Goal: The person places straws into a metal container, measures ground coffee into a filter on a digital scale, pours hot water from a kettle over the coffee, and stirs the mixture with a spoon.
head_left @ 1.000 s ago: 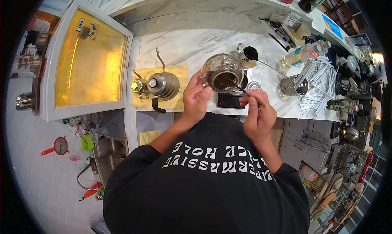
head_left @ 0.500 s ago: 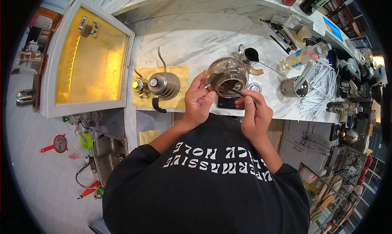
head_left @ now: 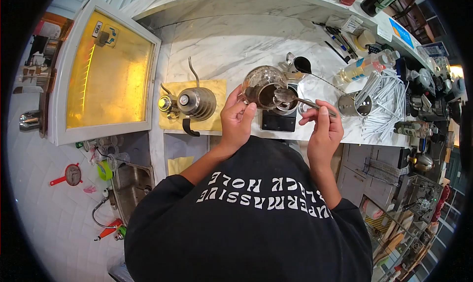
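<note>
Left hand part-closed round tilted glass pot, held above tabletop; right hand pinches spoon — bowl at pot's mouth. Scale beneath. Kettle on yellow cloth — pitcher beyond.

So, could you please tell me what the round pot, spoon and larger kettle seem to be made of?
The round pot looks like clear, glossy glass: contents show through. The spoon seems shiny metal, given its glints. The larger kettle appears satin silver metal, perhaps stainless steel, by its grey sheen.
</note>
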A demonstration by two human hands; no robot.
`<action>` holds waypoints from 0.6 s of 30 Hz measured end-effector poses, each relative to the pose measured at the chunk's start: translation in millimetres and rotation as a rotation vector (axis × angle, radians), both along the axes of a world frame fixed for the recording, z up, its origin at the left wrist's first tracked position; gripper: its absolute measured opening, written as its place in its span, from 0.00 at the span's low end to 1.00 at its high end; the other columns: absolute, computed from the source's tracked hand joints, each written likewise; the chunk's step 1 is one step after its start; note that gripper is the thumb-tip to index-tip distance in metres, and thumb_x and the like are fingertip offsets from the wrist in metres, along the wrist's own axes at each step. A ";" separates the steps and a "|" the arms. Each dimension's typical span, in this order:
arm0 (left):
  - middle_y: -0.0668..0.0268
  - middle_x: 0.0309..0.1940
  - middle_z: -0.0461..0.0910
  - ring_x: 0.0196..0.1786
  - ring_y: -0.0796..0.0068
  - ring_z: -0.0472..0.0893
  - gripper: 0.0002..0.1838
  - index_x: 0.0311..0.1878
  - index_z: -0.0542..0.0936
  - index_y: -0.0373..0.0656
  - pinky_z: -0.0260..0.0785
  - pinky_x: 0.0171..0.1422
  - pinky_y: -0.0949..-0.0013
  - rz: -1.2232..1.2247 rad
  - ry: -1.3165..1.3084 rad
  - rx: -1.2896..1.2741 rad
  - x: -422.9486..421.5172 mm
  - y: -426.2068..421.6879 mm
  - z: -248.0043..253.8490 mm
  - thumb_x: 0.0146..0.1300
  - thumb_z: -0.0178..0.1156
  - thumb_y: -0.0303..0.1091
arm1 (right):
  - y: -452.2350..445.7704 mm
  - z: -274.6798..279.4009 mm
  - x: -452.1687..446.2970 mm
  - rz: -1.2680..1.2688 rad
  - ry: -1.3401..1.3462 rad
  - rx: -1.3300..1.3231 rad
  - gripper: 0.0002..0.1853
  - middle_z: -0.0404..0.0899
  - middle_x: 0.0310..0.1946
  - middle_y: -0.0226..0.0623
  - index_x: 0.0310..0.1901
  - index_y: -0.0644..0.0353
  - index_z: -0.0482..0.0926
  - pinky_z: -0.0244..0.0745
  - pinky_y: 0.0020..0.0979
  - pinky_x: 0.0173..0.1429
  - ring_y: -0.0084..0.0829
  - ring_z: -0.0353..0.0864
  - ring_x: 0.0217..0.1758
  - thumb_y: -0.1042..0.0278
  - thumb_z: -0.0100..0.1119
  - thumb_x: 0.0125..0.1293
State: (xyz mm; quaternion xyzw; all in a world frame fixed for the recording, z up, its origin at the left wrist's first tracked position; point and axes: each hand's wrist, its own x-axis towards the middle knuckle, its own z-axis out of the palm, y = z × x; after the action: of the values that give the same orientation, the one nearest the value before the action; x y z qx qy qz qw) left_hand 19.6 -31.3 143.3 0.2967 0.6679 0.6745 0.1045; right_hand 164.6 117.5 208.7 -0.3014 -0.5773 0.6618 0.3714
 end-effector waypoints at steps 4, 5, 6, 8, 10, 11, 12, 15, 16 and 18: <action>0.51 0.74 0.72 0.48 0.80 0.77 0.15 0.31 0.79 0.28 0.71 0.47 0.74 0.051 -0.125 0.007 0.1 3.0 -6.0 0.73 0.60 0.29 | 6.3 -7.4 3.5 -0.082 -0.012 0.049 0.13 0.86 0.34 0.41 0.55 0.70 0.78 0.77 0.27 0.44 0.25 0.83 0.33 0.69 0.49 0.83; 0.52 0.73 0.72 0.47 0.81 0.77 0.14 0.32 0.80 0.28 0.70 0.45 0.74 0.064 -0.135 0.007 -0.7 3.4 -7.5 0.74 0.60 0.29 | 7.3 -18.9 4.5 -0.088 -0.055 0.160 0.12 0.86 0.34 0.41 0.55 0.69 0.78 0.77 0.27 0.44 0.26 0.83 0.34 0.70 0.49 0.83; 0.53 0.73 0.73 0.45 0.83 0.76 0.14 0.33 0.80 0.28 0.69 0.43 0.75 0.077 -0.144 0.007 -1.7 3.5 -9.3 0.74 0.60 0.30 | 7.2 -39.1 5.6 -0.093 -0.099 0.270 0.12 0.86 0.35 0.41 0.56 0.69 0.78 0.77 0.26 0.45 0.26 0.83 0.34 0.72 0.49 0.82; 0.52 0.73 0.72 0.45 0.82 0.76 0.14 0.33 0.80 0.27 0.69 0.44 0.75 0.058 -0.109 0.003 -4.9 2.5 -15.2 0.74 0.60 0.30 | 6.9 -53.9 5.9 -0.037 -0.251 0.553 0.09 0.86 0.35 0.42 0.55 0.67 0.80 0.77 0.24 0.45 0.28 0.83 0.35 0.78 0.53 0.78; 0.52 0.73 0.72 0.45 0.82 0.77 0.14 0.33 0.80 0.28 0.69 0.44 0.75 0.051 -0.085 -0.008 -5.9 2.9 -17.1 0.74 0.60 0.30 | 12.1 -63.7 1.8 0.085 -0.308 0.938 0.11 0.88 0.36 0.42 0.54 0.64 0.82 0.76 0.35 0.55 0.30 0.84 0.36 0.83 0.57 0.73; 0.52 0.73 0.73 0.44 0.82 0.77 0.14 0.33 0.80 0.28 0.69 0.44 0.75 0.053 -0.079 -0.018 -5.3 3.5 -17.4 0.74 0.60 0.30 | 12.4 -66.7 1.9 0.141 -0.370 1.067 0.13 0.88 0.37 0.41 0.55 0.63 0.82 0.75 0.39 0.59 0.31 0.85 0.36 0.84 0.58 0.72; 0.52 0.73 0.73 0.44 0.82 0.77 0.14 0.32 0.80 0.28 0.69 0.44 0.75 0.056 -0.073 -0.028 -5.0 3.4 -17.7 0.73 0.60 0.30 | 11.6 -63.8 1.3 0.118 -0.341 1.041 0.13 0.88 0.36 0.41 0.55 0.63 0.82 0.74 0.41 0.61 0.31 0.85 0.36 0.84 0.57 0.72; 0.52 0.73 0.73 0.43 0.82 0.77 0.13 0.35 0.81 0.27 0.69 0.43 0.75 0.055 0.001 -0.030 -7.4 2.6 -22.6 0.73 0.60 0.29 | 11.8 -43.9 2.1 0.044 -0.243 0.948 0.13 0.89 0.35 0.39 0.55 0.64 0.82 0.71 0.44 0.65 0.30 0.86 0.35 0.85 0.57 0.72; 0.52 0.73 0.72 0.45 0.81 0.77 0.13 0.37 0.82 0.27 0.69 0.43 0.76 0.053 -0.038 -0.032 -7.4 2.8 -22.9 0.74 0.60 0.29 | 10.9 -31.1 3.3 0.011 -0.203 0.905 0.13 0.89 0.34 0.38 0.54 0.63 0.82 0.71 0.44 0.64 0.30 0.86 0.34 0.84 0.58 0.71; 0.51 0.73 0.72 0.47 0.80 0.77 0.12 0.42 0.83 0.26 0.69 0.42 0.76 0.048 -0.115 -0.034 -6.7 2.4 -22.4 0.74 0.59 0.30 | 7.5 -13.0 4.2 -0.042 -0.080 0.819 0.12 0.89 0.33 0.37 0.52 0.64 0.83 0.71 0.44 0.63 0.29 0.87 0.32 0.84 0.57 0.71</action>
State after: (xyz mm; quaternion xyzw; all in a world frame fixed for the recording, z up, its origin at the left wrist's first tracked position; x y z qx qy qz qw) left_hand 12.9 -28.9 120.8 0.2396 0.6791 0.6812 0.1317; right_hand 168.8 125.0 195.7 -0.1662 -0.8006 0.3574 0.4513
